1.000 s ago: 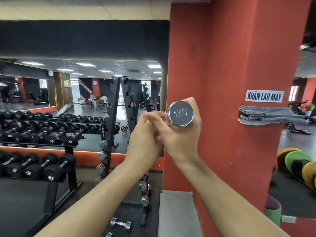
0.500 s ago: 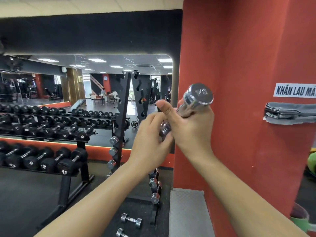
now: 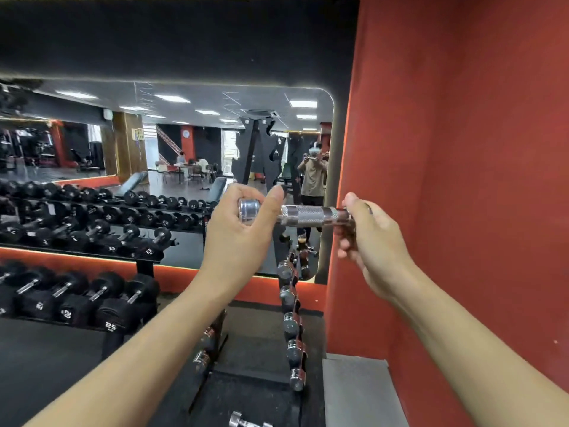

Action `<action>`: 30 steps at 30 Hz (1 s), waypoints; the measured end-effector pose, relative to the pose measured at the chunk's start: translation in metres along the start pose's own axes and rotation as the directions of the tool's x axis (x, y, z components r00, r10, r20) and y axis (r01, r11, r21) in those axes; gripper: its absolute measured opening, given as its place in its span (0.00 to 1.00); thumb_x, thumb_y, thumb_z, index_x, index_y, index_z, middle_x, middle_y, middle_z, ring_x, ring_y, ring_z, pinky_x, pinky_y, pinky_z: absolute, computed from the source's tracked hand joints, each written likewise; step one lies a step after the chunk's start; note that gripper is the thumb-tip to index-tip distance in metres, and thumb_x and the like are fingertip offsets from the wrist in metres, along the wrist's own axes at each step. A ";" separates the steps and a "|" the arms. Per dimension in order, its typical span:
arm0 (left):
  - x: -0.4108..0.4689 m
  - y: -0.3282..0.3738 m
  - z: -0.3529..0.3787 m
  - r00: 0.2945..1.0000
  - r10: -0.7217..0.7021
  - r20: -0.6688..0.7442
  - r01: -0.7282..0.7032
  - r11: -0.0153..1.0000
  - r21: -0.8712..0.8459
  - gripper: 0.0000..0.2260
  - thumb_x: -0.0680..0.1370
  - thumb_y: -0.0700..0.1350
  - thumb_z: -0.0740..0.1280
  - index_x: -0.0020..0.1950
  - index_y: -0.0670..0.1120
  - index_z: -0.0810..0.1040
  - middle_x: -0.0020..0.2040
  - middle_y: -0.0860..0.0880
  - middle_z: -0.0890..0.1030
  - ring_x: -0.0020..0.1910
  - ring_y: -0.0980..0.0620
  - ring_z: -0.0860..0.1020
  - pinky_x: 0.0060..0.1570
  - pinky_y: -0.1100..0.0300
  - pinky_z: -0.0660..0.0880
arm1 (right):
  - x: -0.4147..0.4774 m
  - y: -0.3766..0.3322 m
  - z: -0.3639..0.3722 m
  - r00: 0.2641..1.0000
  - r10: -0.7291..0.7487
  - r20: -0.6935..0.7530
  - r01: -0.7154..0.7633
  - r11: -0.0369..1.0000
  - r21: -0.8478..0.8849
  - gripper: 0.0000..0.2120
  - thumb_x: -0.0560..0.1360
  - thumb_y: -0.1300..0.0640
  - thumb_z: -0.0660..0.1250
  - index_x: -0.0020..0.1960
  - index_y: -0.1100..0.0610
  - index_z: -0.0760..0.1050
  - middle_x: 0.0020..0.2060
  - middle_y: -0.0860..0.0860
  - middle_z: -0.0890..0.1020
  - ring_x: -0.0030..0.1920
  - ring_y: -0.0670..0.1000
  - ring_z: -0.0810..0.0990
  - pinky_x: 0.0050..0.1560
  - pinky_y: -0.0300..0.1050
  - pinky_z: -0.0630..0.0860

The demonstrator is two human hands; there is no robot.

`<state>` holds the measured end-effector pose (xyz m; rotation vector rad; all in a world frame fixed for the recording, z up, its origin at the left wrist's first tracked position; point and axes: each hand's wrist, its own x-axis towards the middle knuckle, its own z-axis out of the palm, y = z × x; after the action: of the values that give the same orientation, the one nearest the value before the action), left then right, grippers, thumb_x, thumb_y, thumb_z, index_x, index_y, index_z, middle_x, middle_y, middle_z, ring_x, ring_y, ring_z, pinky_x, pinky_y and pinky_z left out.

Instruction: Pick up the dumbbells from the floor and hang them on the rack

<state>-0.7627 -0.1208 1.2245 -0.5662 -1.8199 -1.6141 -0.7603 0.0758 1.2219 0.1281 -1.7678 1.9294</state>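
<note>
While my left hand [image 3: 243, 229] pinches one chrome head and my right hand [image 3: 369, 238] cups the other, the dumbbell [image 3: 308, 213] lies level at chest height, above the upright rack [image 3: 289, 303]. Item: keep bar horizontal. Item: lower both ends evenly into a free notch. Item: second dumbbell on floor [image 3: 246, 422], pending.

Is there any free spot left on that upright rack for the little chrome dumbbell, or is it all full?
The chrome dumbbell sits level with the rack's top notches, which look bare. Lower down, hung chrome dumbbells crowd both posts.
</note>
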 end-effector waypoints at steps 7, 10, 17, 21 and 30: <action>0.062 -0.075 -0.012 0.998 -0.036 0.050 0.035 0.999 0.019 0.15 0.78 0.66 0.66 0.48 0.55 0.74 0.35 0.54 0.79 0.28 0.60 0.72 0.34 0.57 0.67 | 0.076 0.039 0.048 0.998 -0.032 -0.048 0.029 0.997 -0.065 0.22 0.67 0.33 0.68 0.46 0.51 0.78 0.31 0.43 0.80 0.24 0.46 0.68 0.23 0.40 0.67; 0.090 -0.105 0.001 0.996 -0.037 0.081 0.034 0.999 0.034 0.15 0.77 0.67 0.65 0.48 0.56 0.73 0.31 0.57 0.76 0.23 0.61 0.71 0.30 0.60 0.64 | 0.112 0.056 0.053 0.998 -0.030 -0.054 0.029 0.999 -0.022 0.20 0.71 0.37 0.70 0.49 0.54 0.78 0.31 0.44 0.80 0.24 0.45 0.67 0.23 0.39 0.66; 0.180 -0.185 0.070 0.991 -0.050 0.126 0.035 0.992 0.119 0.19 0.72 0.71 0.65 0.48 0.57 0.75 0.33 0.56 0.79 0.29 0.65 0.75 0.39 0.67 0.73 | 0.239 0.100 0.044 0.995 0.103 0.003 -0.100 0.961 0.259 0.08 0.82 0.52 0.71 0.54 0.57 0.77 0.36 0.49 0.77 0.26 0.42 0.68 0.24 0.33 0.67; 0.247 -0.233 0.135 0.997 -0.061 0.043 0.055 0.990 0.130 0.22 0.71 0.71 0.66 0.51 0.54 0.76 0.45 0.59 0.79 0.39 0.80 0.73 0.38 0.84 0.65 | 0.334 0.138 0.026 0.996 0.080 0.050 -0.092 0.936 0.341 0.09 0.82 0.52 0.70 0.56 0.57 0.78 0.32 0.46 0.77 0.29 0.43 0.68 0.25 0.35 0.66; 0.304 -0.382 0.318 0.968 -0.226 0.114 0.231 0.972 -0.035 0.14 0.75 0.64 0.69 0.41 0.57 0.72 0.23 0.56 0.67 0.23 0.53 0.61 0.23 0.64 0.59 | 0.507 0.231 -0.097 0.982 0.080 0.170 -0.073 0.996 -0.045 0.03 0.85 0.56 0.67 0.55 0.55 0.78 0.42 0.52 0.78 0.29 0.46 0.76 0.31 0.40 0.75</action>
<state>-1.2952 0.1050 1.1507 -0.4888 -1.9919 -1.8145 -1.2702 0.3188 1.2038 0.2216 -1.9464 1.9881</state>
